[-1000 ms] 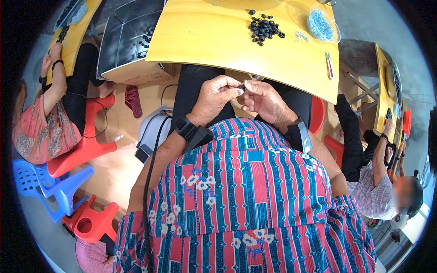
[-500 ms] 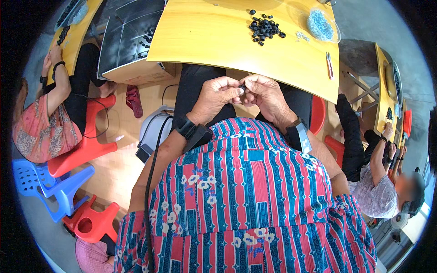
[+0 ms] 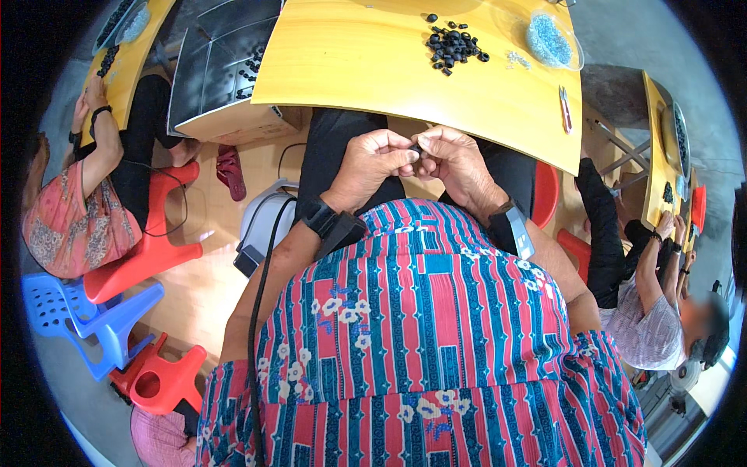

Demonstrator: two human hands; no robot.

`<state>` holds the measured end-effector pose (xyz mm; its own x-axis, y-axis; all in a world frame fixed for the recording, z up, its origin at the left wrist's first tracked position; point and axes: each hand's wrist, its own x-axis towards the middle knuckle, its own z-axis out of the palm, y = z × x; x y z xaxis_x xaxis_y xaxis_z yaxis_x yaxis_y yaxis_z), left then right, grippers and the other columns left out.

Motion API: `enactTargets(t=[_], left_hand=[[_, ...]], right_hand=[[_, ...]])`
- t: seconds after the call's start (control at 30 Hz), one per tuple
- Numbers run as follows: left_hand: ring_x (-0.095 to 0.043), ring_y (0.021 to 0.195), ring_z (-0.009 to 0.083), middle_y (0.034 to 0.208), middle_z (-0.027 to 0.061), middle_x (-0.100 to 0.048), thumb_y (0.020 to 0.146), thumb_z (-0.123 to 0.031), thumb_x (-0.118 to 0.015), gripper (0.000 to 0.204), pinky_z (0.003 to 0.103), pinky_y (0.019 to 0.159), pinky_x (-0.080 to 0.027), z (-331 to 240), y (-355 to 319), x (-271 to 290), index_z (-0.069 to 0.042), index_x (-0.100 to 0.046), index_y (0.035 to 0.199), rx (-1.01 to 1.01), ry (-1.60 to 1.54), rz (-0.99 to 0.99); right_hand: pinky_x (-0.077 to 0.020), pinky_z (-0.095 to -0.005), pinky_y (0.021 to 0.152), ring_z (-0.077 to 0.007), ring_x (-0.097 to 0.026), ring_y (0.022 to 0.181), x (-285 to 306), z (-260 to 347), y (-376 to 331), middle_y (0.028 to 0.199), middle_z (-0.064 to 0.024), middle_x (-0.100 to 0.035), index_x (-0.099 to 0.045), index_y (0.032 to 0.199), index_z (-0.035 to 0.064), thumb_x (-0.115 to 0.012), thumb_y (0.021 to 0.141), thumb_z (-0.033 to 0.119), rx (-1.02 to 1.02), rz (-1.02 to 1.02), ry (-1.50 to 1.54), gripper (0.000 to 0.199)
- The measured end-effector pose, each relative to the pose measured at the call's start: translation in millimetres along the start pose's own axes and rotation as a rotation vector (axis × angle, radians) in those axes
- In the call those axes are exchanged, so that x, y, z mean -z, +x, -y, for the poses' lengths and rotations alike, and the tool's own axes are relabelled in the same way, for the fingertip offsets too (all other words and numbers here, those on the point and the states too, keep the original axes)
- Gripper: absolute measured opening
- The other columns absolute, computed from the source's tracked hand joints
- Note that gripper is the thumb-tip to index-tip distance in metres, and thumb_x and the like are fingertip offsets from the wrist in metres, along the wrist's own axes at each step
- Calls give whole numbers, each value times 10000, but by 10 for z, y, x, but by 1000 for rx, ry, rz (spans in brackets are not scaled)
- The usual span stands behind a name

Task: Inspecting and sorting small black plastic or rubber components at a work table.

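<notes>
Just off the table's near edge, my left hand (image 3: 372,166) and my right hand (image 3: 453,161) meet fingertip to fingertip. Between them they pinch a small black part (image 3: 416,152), mostly covered by the thumbs and fingers. It looks like the pieces in the pile of small black parts (image 3: 451,48) lying on the yellow table (image 3: 342,58). To the right of that pile are some tiny clear pieces (image 3: 519,60) and a clear bowl (image 3: 580,58) of small pale blue pieces (image 3: 548,40). Red-handled thread snips (image 3: 565,109) rest near the table's right edge.
Left of the table stands an open box (image 3: 233,124) with a dark lining and black parts inside. A grey-white stool (image 3: 264,222) and a dark cable are near my left arm. Co-workers sit at tables on both sides; red stools (image 3: 167,381) and a blue stool (image 3: 117,319) stand left.
My fingers have shifted slightly around the black part, which shows less than before. At the right, a co-worker's hands have moved a little.
</notes>
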<state>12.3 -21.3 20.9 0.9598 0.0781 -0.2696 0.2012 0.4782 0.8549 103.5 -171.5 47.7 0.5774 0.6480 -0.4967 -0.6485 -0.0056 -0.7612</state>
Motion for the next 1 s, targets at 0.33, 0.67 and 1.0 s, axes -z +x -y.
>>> enactTargets(t=[0.33, 0.67, 1.0], left_hand=[[-577, 689, 71, 798, 31, -624, 859, -77, -617, 104, 176, 613, -467, -5, 3, -10, -21, -577, 937, -1, 6, -9], [-581, 683, 73, 796, 28, -622, 841, -83, -643, 124, 186, 622, -476, -10, 22, -23, -21, -599, 939, 4, -10, -22], [-479, 675, 44, 776, -18, -567, 816, -83, -669, 123, 183, 608, -410, 38, 50, -9, -31, -624, 918, -134, 144, -62]], right_hand=[[-443, -223, 539, -83, -495, 569, -5, -17, 15, 691, -15, -541, -557, 887, 15, -604, 875, 133, -46, -8, 69, 127], [-469, -256, 580, -73, -504, 581, 84, 21, 38, 680, 10, -524, -540, 881, 73, -594, 886, 257, -170, 167, 143, 192], [-477, -259, 605, -74, -509, 591, 82, 73, 27, 708, 17, -558, -571, 857, 71, -554, 905, 332, -346, 184, 123, 265]])
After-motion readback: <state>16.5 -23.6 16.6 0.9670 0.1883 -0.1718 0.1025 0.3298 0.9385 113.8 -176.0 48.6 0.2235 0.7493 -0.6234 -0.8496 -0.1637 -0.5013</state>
